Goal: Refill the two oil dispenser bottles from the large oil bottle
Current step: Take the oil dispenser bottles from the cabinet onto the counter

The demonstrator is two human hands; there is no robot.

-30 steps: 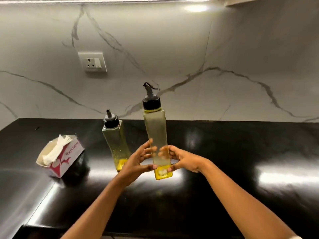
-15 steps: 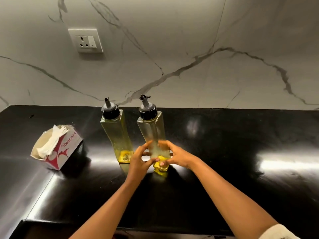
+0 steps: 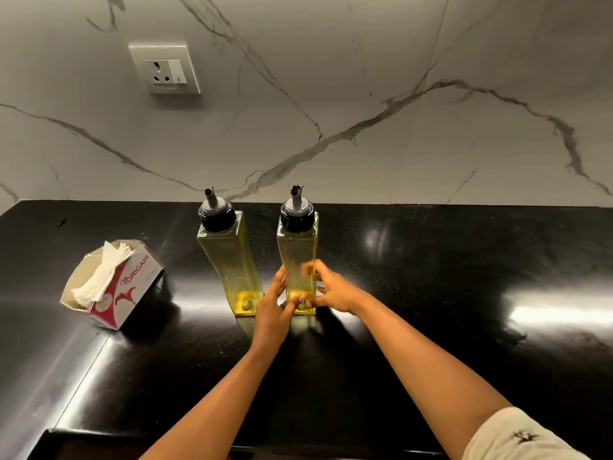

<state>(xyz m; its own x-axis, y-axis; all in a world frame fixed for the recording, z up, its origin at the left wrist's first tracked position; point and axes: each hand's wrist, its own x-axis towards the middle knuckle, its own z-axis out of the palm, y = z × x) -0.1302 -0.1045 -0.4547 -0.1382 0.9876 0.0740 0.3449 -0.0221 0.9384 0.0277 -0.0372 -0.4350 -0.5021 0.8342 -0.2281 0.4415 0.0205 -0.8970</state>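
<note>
Your left hand (image 3: 270,310) and right hand (image 3: 336,292) both grip the low part of the right bottle (image 3: 297,247), which stands upright on the counter (image 3: 431,277) at the centre of the frame. Your fingers (image 3: 282,280) curl round its two sides, and both thumbs press its front just above the base. The left bottle (image 3: 229,260) stands just beside it, apart from your hands. Both are tall, square, clear plastic with a yellow tint, a shallow yellow pool at the bottom, a black round cap (image 3: 297,222) and a grey spout. The counter is glossy black stone; the wall (image 3: 365,94) behind is grey-veined white marble. At left a red and white box (image 3: 132,293) of tissues reads "ORIGAMI".
</note>
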